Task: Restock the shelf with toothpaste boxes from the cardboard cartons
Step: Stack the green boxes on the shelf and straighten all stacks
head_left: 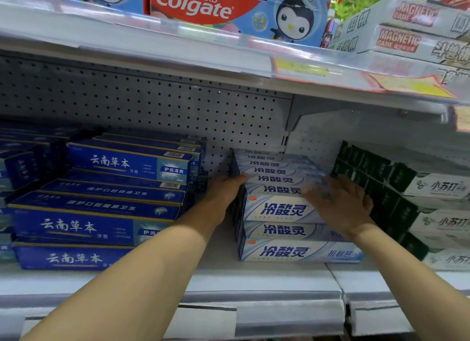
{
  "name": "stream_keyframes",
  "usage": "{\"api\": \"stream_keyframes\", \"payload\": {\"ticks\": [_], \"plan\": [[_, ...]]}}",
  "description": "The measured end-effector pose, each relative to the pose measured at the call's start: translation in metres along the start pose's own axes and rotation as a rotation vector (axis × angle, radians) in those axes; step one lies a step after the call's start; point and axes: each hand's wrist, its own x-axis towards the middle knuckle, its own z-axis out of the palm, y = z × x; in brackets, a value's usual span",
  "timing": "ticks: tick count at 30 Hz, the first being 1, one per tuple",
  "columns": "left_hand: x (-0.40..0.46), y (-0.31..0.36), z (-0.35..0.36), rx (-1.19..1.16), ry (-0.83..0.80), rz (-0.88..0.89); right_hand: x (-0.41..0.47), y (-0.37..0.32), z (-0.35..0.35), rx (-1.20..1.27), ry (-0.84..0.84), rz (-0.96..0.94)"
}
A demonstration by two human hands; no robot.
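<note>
White toothpaste boxes (pixel 282 209) stacked on middle shelf (pixel 254 279), three front-facing at the near edge, more rows stepped behind toward pegboard back (pixel 152 99). Left hand (pixel 223 195) pressed against stack's left end, fingers reaching along the side of upper boxes, thumb on the top edge; curl of fingers partly hidden, cannot tell grip exactly. Right hand (pixel 340 203) laid on stack's right top, fingers spread wide and fairly straight, palm over upper front box, motion-blurred. Both forearms bare, reaching in from below. Blue boxes (pixel 101 208) piled left of stack, a gap between, some tilted, several layers high. Green-and-white boxes (pixel 412 200) just right of stack, touching or nearly, behind right hand. Upper shelf (pixel 178 50) overhead with clear price rail, yellow tags (pixel 412 86) at right. Colgate kids boxes (pixel 203 5) with penguin art on top of it, magnetic game boxes (pixel 407 30) further right. Price rail (pixel 254 315) along lower shelf front.
</note>
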Motion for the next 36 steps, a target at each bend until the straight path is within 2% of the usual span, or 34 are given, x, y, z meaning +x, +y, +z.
{"api": "stream_keyframes", "payload": {"ticks": [7, 13, 21, 25, 33, 36], "plan": [[0.003, 0.002, -0.002, 0.046, -0.012, 0.006, -0.002, 0.001, 0.004, -0.066, -0.009, -0.040], [0.018, 0.006, -0.006, 0.163, 0.121, 0.020, 0.000, -0.007, -0.001, 0.022, 0.041, -0.095], [0.038, 0.006, 0.007, 0.090, 0.127, 0.056, 0.013, -0.029, 0.007, -0.028, -0.028, -0.258], [0.045, 0.010, 0.009, 0.038, 0.113, -0.011, 0.015, -0.030, 0.009, -0.047, -0.075, -0.288], [0.052, 0.016, 0.005, 0.062, 0.101, -0.073, 0.013, -0.030, 0.008, -0.003, -0.059, -0.285], [0.041, 0.013, 0.003, -0.004, 0.119, -0.082, 0.005, -0.028, 0.006, 0.055, -0.050, -0.316]]}}
